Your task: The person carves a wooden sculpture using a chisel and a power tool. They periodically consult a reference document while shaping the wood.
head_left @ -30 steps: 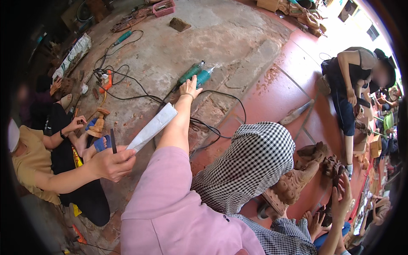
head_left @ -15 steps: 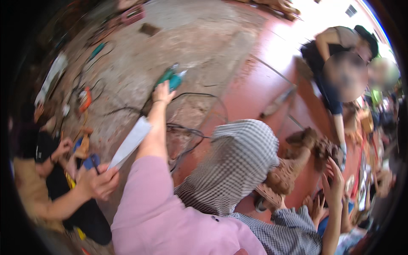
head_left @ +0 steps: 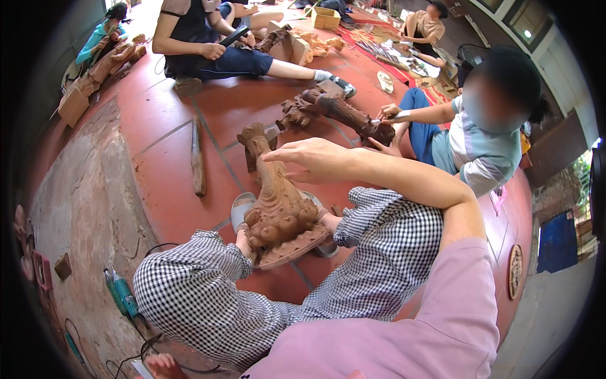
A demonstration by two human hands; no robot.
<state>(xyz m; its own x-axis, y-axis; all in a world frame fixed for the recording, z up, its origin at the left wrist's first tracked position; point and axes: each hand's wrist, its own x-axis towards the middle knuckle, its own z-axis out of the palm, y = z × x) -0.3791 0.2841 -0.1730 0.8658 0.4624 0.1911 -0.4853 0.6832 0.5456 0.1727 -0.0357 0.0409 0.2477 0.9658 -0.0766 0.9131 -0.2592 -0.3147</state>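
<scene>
My right hand [head_left: 315,158] reaches across with its fingers stretched out, holding nothing. Its fingertips are at the narrow upper part of a brown carved wooden piece [head_left: 278,218]; whether they touch it I cannot tell. The carving has rounded bumps round its wide base and is between my feet. Cut off by the lower left edge is a hand, seemingly my left hand [head_left: 163,366], its grip unclear. Close beside it shows the end of a white strip [head_left: 142,368]. A teal power tool [head_left: 123,295] lies on the rough ground by my left knee.
A long wooden piece [head_left: 198,158] lies on the red tiles ahead. At the right, a seated person [head_left: 486,132] handles another dark carving [head_left: 341,114]. Others sit farther off near a wooden box [head_left: 325,19]. Black cord [head_left: 148,344] loops near the tool.
The view has swung right, away from the rough ground. My left hand has let go of the teal tool and drawn back. My right hand now reaches across to the carving.
</scene>
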